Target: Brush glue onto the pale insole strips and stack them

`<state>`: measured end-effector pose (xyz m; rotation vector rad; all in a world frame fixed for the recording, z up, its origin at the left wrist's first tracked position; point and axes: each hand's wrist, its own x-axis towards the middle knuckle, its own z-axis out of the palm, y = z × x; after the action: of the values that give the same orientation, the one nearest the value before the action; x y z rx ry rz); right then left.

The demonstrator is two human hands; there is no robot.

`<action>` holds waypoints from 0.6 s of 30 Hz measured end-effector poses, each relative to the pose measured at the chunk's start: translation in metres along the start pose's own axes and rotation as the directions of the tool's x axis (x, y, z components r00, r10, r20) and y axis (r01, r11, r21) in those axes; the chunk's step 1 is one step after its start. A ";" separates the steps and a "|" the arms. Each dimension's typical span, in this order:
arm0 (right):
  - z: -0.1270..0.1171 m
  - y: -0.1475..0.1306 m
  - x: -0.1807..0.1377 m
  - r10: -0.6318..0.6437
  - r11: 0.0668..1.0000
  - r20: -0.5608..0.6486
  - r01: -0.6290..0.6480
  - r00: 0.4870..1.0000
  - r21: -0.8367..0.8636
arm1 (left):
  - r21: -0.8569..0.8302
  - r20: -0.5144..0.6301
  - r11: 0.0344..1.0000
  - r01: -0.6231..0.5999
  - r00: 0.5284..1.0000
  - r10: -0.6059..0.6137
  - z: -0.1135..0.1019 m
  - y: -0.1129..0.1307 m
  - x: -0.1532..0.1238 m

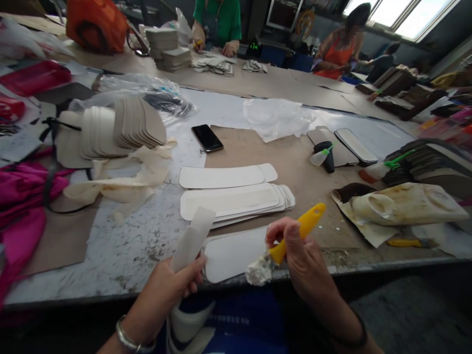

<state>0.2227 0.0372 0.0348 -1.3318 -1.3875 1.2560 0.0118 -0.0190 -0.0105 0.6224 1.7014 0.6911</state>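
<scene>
My right hand [300, 258] is closed round a yellow-handled brush [308, 223] whose glue-caked white bristles [259, 269] point down over the table's front edge. My left hand [173, 285] pinches a long pale strip [191, 238] that stands up from the fingers and hangs below them. Between the hands a white cut piece [232, 253] lies flat at the table's front edge. Just beyond it is a stack of similar white pieces [236, 199], with a single one [226, 176] behind.
A black phone [207, 137], a fanned pile of beige pieces [125, 125], glue bottles [322, 155] and a glue-stained pouch [405, 204] lie on the table. Pink fabric [18, 196] is at left. Two people work at the far side.
</scene>
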 end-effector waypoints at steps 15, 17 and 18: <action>0.037 0.024 -0.017 0.231 0.972 0.017 -0.232 0.973 0.031 | -0.052 0.135 0.998 -0.026 0.990 0.033 -0.003 0.000 0.001; 0.029 0.027 -0.018 0.160 0.985 -0.057 -0.163 0.986 -0.061 | -0.062 0.133 0.998 -0.021 0.991 0.029 -0.003 -0.002 0.001; 0.024 0.029 -0.018 0.112 0.985 -0.100 -0.124 0.989 -0.120 | -0.064 0.135 0.998 -0.016 0.991 0.024 -0.003 -0.003 0.001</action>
<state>0.2057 0.0152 0.0036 -1.5592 -1.3575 1.1837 0.0086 -0.0209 -0.0126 0.6287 1.5445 0.6983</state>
